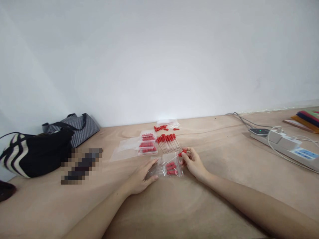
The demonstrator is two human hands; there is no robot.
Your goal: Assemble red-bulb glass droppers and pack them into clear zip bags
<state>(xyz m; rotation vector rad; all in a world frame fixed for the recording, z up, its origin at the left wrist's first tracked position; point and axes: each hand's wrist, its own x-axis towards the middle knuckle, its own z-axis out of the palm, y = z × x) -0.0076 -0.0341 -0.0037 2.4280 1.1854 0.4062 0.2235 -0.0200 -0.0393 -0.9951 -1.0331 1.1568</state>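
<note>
A clear plastic bag [163, 170] lies flat in front of me, with several red-tipped pieces [171, 168] inside it. My left hand [142, 177] rests at the bag's left end, thumb and fingers apart. At the bag's right end my right hand [194, 162] pinches a red piece [182, 153] between thumb and fingers. Just beyond the bag, several red-headed sticks [168, 141] lie side by side. Left of them, filled bags of red pieces [147, 145] overlap one another. Farther back are loose red pieces [161, 127] beside another clear bag [169, 123].
A black bag [47, 152] and a striped bag [84, 127] stand at the left, near a blurred dark object [82, 166]. At the right lie a power strip [304, 154] with cables, a small black device [259, 131] and coloured sheets [307, 120]. A white wall [159, 59] rises behind.
</note>
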